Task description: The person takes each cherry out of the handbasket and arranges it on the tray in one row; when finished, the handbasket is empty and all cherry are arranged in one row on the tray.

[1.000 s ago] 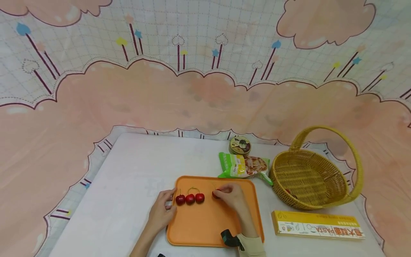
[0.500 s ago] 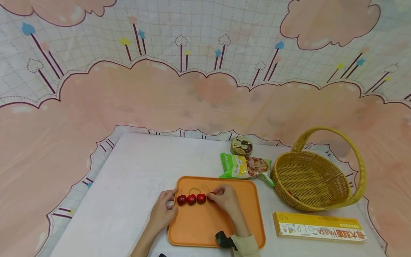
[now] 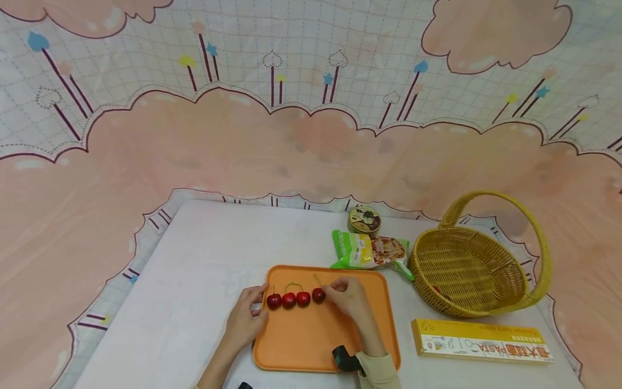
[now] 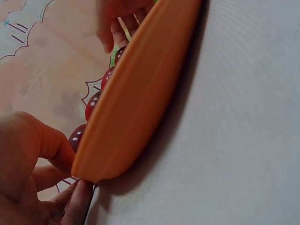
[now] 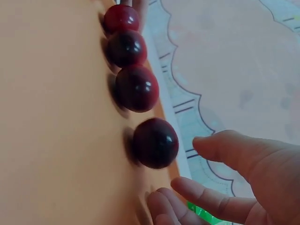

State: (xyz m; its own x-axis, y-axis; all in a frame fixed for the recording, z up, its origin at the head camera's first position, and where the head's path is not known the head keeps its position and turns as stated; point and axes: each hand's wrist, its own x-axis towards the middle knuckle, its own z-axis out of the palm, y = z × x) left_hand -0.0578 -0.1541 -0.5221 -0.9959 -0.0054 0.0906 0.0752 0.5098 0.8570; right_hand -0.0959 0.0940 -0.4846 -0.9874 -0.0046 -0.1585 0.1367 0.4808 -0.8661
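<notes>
On the orange tray (image 3: 301, 346), several dark red cherries stand in a row along its far left part. The rightmost cherry (image 3: 318, 295) sits a small gap away from the others, its stem pointing up. Just right of it is my right hand (image 3: 351, 299); in the right wrist view the thumb (image 5: 220, 145) and fingers are spread apart and clear of that cherry (image 5: 155, 143). My left hand (image 3: 247, 319) holds the tray's left rim, beside the leftmost cherry (image 3: 274, 301). From the left wrist, fingers (image 4: 77, 201) show at the rim's outer edge.
Right of the tray stands a wicker basket (image 3: 466, 270) with a bit of red inside. A yellow and white pasta box (image 3: 481, 340) lies in front of it. Behind the tray are a green snack bag (image 3: 371, 251) and a round tin (image 3: 364, 220).
My right hand has moved the rightmost cherry left toward the row and let go of it. The hand has then drawn slightly back to the right. My left hand stays at the rim.
</notes>
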